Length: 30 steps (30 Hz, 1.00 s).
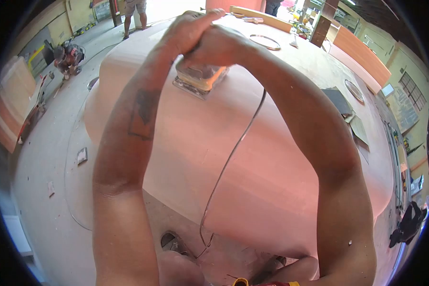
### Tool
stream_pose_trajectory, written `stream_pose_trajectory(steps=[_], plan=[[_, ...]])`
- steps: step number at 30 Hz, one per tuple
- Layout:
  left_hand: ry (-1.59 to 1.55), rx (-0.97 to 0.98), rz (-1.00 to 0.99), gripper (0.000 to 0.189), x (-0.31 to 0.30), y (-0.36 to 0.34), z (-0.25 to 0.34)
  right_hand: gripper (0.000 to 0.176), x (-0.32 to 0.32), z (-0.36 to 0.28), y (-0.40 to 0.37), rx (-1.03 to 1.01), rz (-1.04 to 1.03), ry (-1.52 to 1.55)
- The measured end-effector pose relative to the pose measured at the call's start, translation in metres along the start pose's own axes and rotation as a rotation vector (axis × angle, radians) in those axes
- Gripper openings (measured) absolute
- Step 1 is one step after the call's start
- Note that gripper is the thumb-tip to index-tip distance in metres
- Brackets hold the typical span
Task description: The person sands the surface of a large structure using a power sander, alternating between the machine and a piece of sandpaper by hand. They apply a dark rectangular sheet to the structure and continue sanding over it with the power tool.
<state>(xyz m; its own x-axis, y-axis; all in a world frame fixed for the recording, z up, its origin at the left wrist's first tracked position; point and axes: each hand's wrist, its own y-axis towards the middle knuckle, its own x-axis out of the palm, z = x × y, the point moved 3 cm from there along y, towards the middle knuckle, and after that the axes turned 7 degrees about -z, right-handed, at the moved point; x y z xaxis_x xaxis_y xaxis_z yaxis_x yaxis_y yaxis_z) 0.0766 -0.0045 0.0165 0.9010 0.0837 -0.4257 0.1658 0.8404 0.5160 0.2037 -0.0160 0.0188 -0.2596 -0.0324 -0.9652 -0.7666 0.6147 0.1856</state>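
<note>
A square-pad electric sander (209, 80) with a grey and orange body rests on the dusty pink curved surface (252, 157). My right hand (219, 46) is closed over its top. Against it, on the far side, my left hand (190, 31) is also closed at the top of the sander; its grip is partly hidden by the right hand. Both arms reach forward. A dark cord (233, 152) hangs down the pink surface toward my feet.
Sanding sheets (341, 102) and two metal rings (265, 42) (354, 90) lie on the surface. A person (67, 59) crouches at the left near a wooden panel (16, 97). Another person (135, 12) stands behind. A small block (82, 156) lies on the floor.
</note>
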Motion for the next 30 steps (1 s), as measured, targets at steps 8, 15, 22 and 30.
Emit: stream_pose_trajectory(steps=[8, 15, 22, 30], plan=[[-0.028, 0.038, -0.152, 0.055, 0.108, -0.006, 0.074, 0.055, -0.047, 0.028, -0.123, 0.146, -0.102, 0.005], [-0.045, 0.105, -0.276, 0.065, 0.207, 0.014, 0.117, 0.051, -0.074, 0.075, -0.217, 0.271, -0.102, 0.051], [0.057, 0.108, -0.361, 0.077, 0.290, 0.021, 0.161, 0.051, -0.098, 0.104, -0.300, 0.379, -0.095, 0.093], [0.017, 0.166, -0.327, 0.076, 0.332, 0.011, 0.200, 0.051, -0.112, 0.109, -0.352, 0.521, -0.045, 0.087]])
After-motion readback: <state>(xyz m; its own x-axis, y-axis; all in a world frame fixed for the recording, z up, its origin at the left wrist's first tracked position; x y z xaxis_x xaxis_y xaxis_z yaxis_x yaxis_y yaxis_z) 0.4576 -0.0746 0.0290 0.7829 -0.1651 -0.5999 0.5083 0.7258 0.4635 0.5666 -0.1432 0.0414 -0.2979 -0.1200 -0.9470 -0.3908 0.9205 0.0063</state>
